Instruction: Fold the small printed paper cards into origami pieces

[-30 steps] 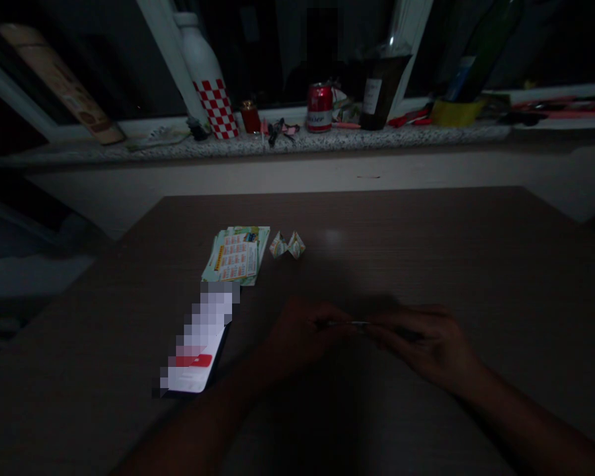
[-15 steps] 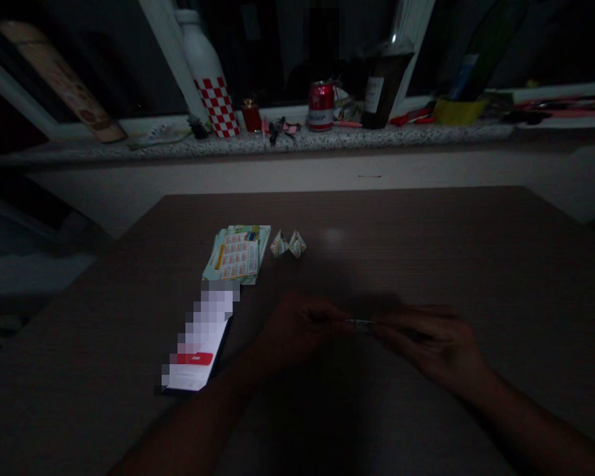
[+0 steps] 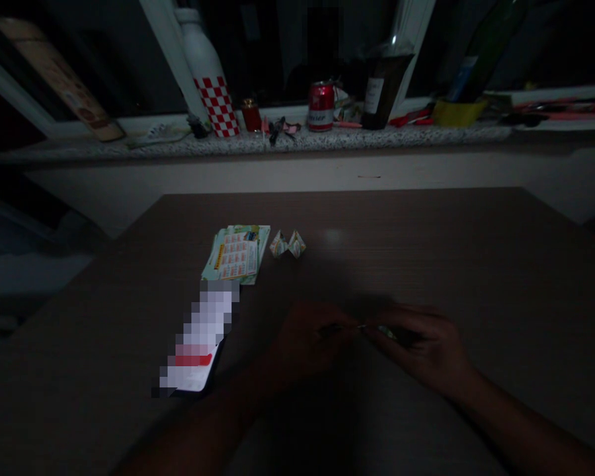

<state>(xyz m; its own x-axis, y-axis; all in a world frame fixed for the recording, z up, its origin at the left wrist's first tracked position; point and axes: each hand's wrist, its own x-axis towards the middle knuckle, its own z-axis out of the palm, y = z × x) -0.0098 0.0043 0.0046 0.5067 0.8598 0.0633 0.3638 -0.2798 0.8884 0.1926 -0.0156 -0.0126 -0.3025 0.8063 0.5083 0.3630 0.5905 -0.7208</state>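
Both my hands meet over the dim table [image 3: 426, 244], each pinching a small piece of folded paper [image 3: 387, 332]. My left hand [image 3: 315, 337] is closed on its left end, with thumb and fingertips pressed together. My right hand [image 3: 421, 337] is closed on the other end, and a pale, printed bit shows between its thumb and fingers. Most of the paper is hidden by the fingers and the dark. Beyond my left hand stands a folded paper figure [image 3: 287, 245] with two pointed parts. Left of it lies a stack of printed cards [image 3: 237, 256].
A lit phone [image 3: 198, 344] lies beside my left forearm. Along the granite windowsill [image 3: 277, 142] stand a white bottle with red checks [image 3: 213, 86], a red can [image 3: 320, 106], a dark cup [image 3: 383, 92], a yellow holder [image 3: 459, 112] and a tall tube [image 3: 62, 82].
My hands have drawn closer together, the left shifting slightly right. Less of the paper shows between them, and a bit now shows inside my right hand's grip.
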